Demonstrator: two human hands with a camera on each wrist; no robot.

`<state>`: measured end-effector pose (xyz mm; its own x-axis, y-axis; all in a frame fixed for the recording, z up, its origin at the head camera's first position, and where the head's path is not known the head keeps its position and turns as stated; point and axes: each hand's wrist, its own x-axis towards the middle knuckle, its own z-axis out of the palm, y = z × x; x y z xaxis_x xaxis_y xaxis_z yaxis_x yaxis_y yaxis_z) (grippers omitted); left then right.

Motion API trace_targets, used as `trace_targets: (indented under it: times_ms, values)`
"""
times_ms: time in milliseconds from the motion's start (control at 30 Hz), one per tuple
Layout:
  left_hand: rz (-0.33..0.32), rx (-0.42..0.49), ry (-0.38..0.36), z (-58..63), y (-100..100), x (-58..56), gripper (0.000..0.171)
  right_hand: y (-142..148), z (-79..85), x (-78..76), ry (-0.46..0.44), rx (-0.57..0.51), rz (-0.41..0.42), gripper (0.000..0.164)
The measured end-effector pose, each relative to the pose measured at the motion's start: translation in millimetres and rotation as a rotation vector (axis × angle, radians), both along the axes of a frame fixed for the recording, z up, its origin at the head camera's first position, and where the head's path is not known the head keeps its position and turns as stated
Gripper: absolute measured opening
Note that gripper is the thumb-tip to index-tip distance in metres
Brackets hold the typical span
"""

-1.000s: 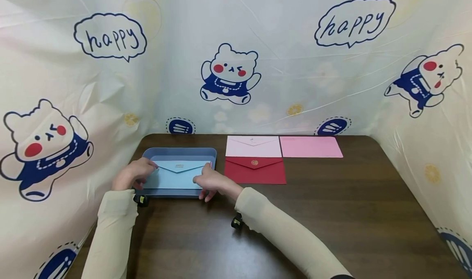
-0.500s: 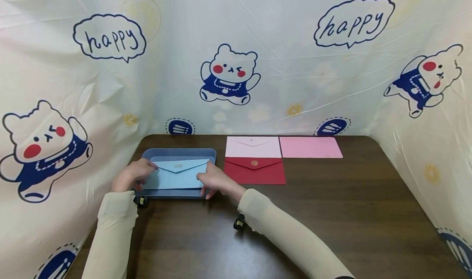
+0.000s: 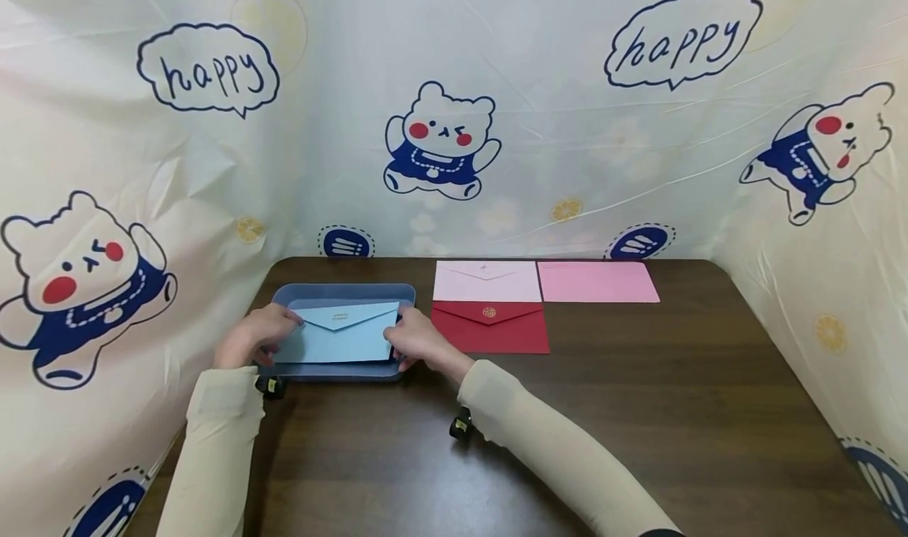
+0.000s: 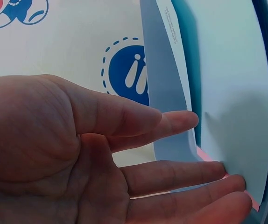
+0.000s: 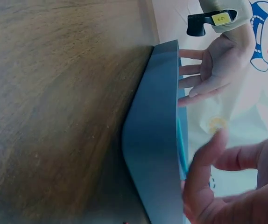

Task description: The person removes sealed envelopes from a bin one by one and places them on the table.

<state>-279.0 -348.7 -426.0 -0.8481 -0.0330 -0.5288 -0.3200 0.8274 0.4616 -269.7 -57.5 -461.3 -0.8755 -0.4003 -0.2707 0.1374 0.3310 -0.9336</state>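
Note:
A light blue envelope [image 3: 333, 345] with a pointed flap lies in a blue-grey tray [image 3: 344, 292]. My left hand [image 3: 250, 337] is at its left end; in the left wrist view the fingers [image 4: 185, 176] reach out nearly straight, tips against the envelope's edge. A thin pink strip [image 4: 202, 153] shows beneath it there. My right hand [image 3: 420, 338] pinches the envelope's right end, which is tilted up with a dark gap under its lower corner. In the right wrist view, the tray wall [image 5: 155, 130] partly hides those bent fingers.
To the tray's right lie a white envelope [image 3: 485, 285], a red envelope [image 3: 489, 336] with a gold emblem, and a pink envelope [image 3: 599, 282]. They lie flat on the dark wooden table [image 3: 567, 426]. A printed curtain [image 3: 553, 143] stands behind and along both sides.
The right end of the light blue envelope has risen and shifted slightly left. My right hand has changed from lying over that end to pinching it. My left hand stays in place.

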Motion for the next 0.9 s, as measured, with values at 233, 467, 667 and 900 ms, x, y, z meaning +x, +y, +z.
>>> trace_targets:
  times_ms: [233, 467, 667, 900]
  values:
    - [-0.008, 0.001, -0.02, -3.3, 2, 1.4, 0.052, 0, -10.8, -11.3, 0.02, -0.044, -0.108, 0.047]
    - [-0.006, -0.014, 0.002, -2.3, 5, 2.1, 0.052, 3, -16.7, -19.3, 0.014, 0.004, -0.108, 0.041]
    - [0.011, 0.008, -0.003, -5.7, 5, 3.9, 0.052, 3, -15.8, -18.5, 0.032, 0.027, -0.042, 0.025]
    - [-0.019, -0.01, 0.012, -6.3, 3, 1.9, 0.054, 2, -13.9, -19.5, 0.041, 0.044, 0.013, 0.013]
